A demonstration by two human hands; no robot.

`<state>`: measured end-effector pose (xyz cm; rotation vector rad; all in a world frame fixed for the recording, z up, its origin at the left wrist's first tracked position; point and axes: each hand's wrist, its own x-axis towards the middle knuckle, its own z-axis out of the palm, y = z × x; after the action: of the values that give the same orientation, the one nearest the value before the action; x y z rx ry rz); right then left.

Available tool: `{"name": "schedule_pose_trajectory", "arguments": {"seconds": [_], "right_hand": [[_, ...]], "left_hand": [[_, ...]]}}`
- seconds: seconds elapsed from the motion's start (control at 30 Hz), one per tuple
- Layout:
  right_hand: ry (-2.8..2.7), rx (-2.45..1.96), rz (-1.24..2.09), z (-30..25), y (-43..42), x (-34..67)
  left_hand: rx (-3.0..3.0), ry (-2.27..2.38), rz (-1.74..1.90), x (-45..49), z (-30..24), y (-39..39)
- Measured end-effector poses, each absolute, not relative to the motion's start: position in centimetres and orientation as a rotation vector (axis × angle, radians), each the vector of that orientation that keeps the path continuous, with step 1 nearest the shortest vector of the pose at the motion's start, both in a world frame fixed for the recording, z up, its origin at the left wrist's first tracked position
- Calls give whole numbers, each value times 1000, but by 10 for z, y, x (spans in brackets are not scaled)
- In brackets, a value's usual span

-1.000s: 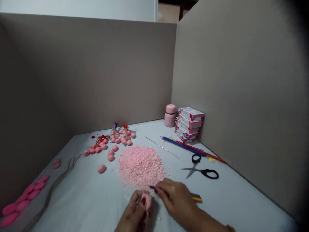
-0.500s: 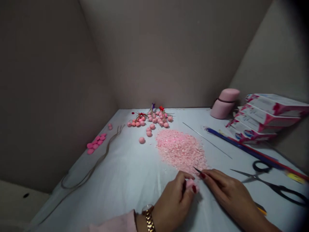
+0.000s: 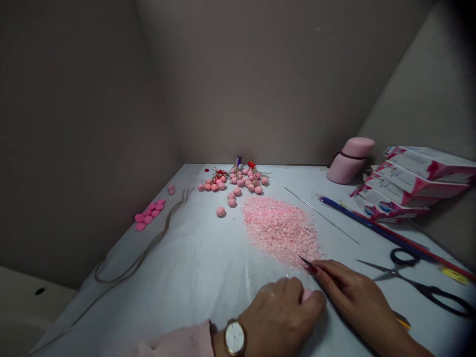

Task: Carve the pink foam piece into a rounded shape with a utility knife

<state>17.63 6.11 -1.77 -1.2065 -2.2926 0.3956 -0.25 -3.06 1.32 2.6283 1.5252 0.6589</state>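
Note:
My left hand (image 3: 280,310) is closed, back upward, round a small pink lump (image 3: 306,295), which is mostly hidden by the fingers. In my right hand (image 3: 353,292) is a slim dark pointed blade (image 3: 306,261), pinched near its tip and running back beneath the palm. The tip points at the near edge of a heap of pink shavings (image 3: 280,228). Both hands rest low over the pale table cover (image 3: 201,272), close together but apart. A black and orange object (image 3: 402,321) shows partly from under my right wrist.
Black scissors (image 3: 412,282) lie spread at the right, beside long blue and red rods (image 3: 375,228) and a thin metal rod (image 3: 322,215). Behind are stacked boxes (image 3: 427,173) and a pink flask (image 3: 349,161). Round pink beads (image 3: 245,182), flat pink discs (image 3: 148,215) and brown cord (image 3: 148,248) lie further left.
My left hand has turned over from fingers-up to back-up, moving slightly right and closing round the pink lump. My right hand keeps its pinch on the blade, almost still.

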Motion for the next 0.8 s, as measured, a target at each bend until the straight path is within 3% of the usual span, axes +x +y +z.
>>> {"name": "schedule_pose_trajectory", "arguments": {"seconds": [0.23, 0.4, 0.53, 0.8], "right_hand": [[-2297, -1205, 445, -21, 63, 177], [-2294, -1110, 560, -6, 53, 171], [-2284, -950, 656, 9, 44, 165], [-2372, -827, 624, 13, 40, 163]], "left_hand": [[2604, 1533, 580, -4, 14, -30], [1652, 1392, 1036, -8, 15, -22], [890, 1019, 1157, -11, 0, -8], [560, 854, 1179, -12, -3, -4]]}}
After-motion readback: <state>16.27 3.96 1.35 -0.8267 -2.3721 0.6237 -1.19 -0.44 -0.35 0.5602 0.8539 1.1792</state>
